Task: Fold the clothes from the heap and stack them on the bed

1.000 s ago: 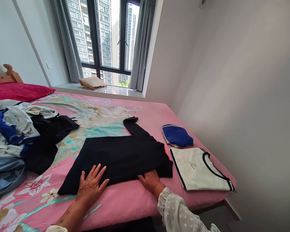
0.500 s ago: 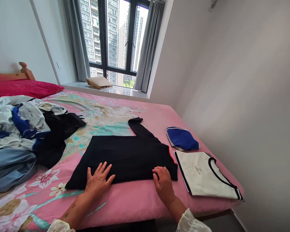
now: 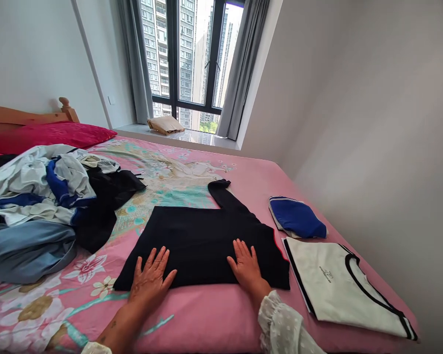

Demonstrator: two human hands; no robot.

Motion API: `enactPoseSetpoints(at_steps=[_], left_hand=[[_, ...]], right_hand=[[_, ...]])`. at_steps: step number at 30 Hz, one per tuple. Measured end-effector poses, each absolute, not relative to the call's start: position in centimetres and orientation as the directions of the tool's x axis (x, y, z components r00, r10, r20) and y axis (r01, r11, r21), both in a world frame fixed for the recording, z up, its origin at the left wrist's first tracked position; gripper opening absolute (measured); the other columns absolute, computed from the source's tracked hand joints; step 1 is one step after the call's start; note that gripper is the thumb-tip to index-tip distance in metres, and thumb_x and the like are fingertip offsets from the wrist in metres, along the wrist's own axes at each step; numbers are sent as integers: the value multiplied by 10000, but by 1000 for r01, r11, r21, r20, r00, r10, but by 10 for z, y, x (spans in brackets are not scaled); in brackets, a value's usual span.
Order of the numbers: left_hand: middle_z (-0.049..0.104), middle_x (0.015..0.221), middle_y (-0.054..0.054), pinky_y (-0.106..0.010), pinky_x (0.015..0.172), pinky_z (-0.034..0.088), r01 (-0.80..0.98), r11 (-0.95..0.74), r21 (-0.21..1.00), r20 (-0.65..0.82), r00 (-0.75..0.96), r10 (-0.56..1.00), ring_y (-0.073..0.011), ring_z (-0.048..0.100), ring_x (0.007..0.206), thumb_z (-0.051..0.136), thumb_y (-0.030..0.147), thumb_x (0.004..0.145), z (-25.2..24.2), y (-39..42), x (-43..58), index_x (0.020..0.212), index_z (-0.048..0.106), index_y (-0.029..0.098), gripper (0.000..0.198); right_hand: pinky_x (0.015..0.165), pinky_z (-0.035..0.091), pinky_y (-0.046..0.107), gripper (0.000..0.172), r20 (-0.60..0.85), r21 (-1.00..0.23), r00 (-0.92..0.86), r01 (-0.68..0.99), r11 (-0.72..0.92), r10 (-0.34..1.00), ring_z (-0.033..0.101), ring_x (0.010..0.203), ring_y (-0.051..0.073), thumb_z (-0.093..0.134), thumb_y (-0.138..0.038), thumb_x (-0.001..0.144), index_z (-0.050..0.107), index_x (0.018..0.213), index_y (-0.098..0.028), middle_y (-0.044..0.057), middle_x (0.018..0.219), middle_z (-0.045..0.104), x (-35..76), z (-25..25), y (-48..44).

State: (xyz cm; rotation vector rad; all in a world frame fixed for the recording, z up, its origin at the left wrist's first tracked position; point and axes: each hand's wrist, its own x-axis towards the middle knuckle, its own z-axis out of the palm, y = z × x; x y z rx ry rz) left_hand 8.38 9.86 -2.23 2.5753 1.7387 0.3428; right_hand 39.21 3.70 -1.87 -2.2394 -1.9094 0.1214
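Observation:
A black long-sleeved top (image 3: 203, 236) with a red-edged neckline lies partly folded on the pink flowered bed. One of its sleeves stretches away toward the window side, its cuff bent over. Flat on the garment's near left part rests my left hand (image 3: 152, 275), fingers spread. My right hand (image 3: 245, 265) also lies flat on the cloth, nearer the neckline, with its fingers straight. Neither hand grips anything. Just right of the black top is a folded white shirt (image 3: 339, 285) with black trim, and beyond that a folded blue garment (image 3: 299, 217).
A loose heap of clothes (image 3: 40, 196), white, blue, grey and black, covers the bed's left side. Behind it lies a red pillow (image 3: 62, 135) by the wooden headboard (image 3: 25, 115). A beige folded item (image 3: 166, 125) sits on the windowsill. The wall (image 3: 372, 123) borders the bed's right.
My right hand has gone from bent fingers at the top's near edge to lying flat farther onto the cloth. My left hand stays in place on the fabric. The view has turned slightly left.

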Motion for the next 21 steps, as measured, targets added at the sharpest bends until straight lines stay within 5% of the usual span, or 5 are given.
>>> enactPoseSetpoints(at_steps=[6,8,12,15,21], left_hand=[[336,1486,-74,-563,1117,-45,912,-347,221,122,327,937,-295,228,1394,441,529,816,-17,101,79,1381,419,176,667],[391,1461,-49,-559,1124,50,874,-336,350,103,321,942,-278,284,1375,437,508,829,-10,105,73,1344,469,224,589],[457,1425,-43,-339,1078,322,823,-206,529,186,124,975,-155,401,1315,187,395,933,7,114,37,1328,481,202,528],[530,1348,-104,-311,1040,370,858,-92,506,217,-23,976,-171,466,1258,150,357,924,18,110,10,1283,510,112,564],[658,1165,-72,-451,963,390,924,-31,381,151,-29,988,-271,579,1091,312,423,877,28,94,14,1142,611,218,449]], right_hand=[[1121,45,531,621,47,-126,215,970,-208,975,151,1411,220,222,-510,933,237,1457,-178,46,1523,211,418,-28,25],[1118,44,539,627,28,-120,222,969,-218,975,151,1411,221,229,-513,931,234,1458,-173,53,1522,213,414,-26,25],[1110,15,565,635,67,-102,271,959,-263,960,108,1419,234,239,-491,931,218,1461,-141,74,1528,183,403,-19,20],[1113,18,562,610,117,-115,255,963,-243,960,92,1422,230,245,-444,935,215,1461,-136,64,1532,165,388,-15,12],[1116,35,563,557,117,-178,144,976,-122,983,134,1416,233,284,-387,932,279,1444,-167,58,1519,218,360,-11,8]])
